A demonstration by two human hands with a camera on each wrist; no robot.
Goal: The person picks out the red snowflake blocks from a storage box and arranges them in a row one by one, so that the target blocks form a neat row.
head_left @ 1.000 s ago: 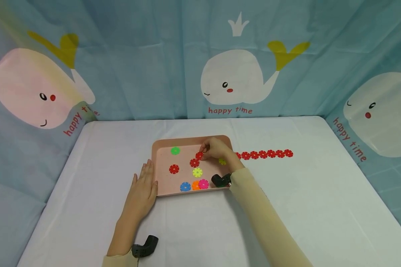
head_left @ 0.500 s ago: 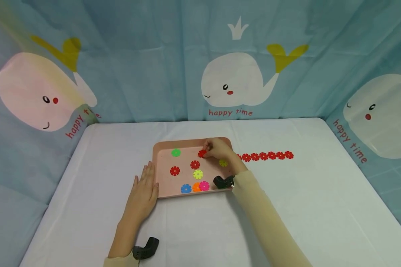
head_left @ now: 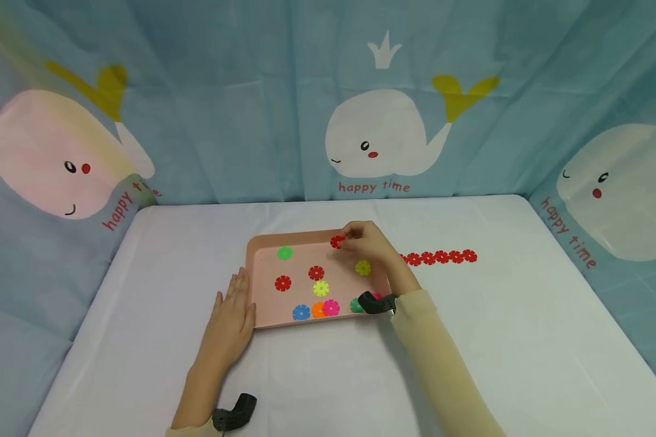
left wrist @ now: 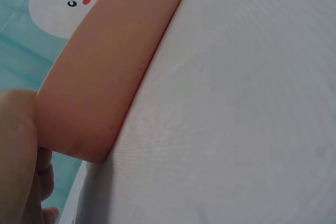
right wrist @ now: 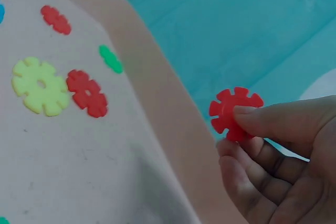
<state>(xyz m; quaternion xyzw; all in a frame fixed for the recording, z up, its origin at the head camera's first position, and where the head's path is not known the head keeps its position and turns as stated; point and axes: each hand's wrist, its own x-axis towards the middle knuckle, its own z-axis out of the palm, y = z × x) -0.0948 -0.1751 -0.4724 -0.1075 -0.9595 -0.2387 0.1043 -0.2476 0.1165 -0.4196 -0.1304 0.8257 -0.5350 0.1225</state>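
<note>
My right hand [head_left: 372, 246] pinches a red notched snowflake disc [right wrist: 226, 111] between thumb and fingers, over the far right rim of the pink tray [head_left: 265, 309]. In the right wrist view the disc is raised above the tray wall. Along the tray's left side lies my left hand [head_left: 226, 325], fingers straight; in the left wrist view its thumb side touches the tray corner. Inside the tray are two red discs [head_left: 316, 273], a yellow disc [head_left: 321, 288], a green disc [head_left: 285, 253] and several others in blue, orange and pink.
A straight row of joined red discs [head_left: 441, 257] lies on the white tablecloth [head_left: 497, 340] right of the tray; my right forearm covers its near end. A blue curtain [head_left: 224, 121] with whale prints hangs behind the table. Both wrists wear black camera mounts [head_left: 235, 414].
My right hand has lifted the red disc from beside another red disc and carried it back and right to the tray's far rim. My left hand stays at the tray's left side.
</note>
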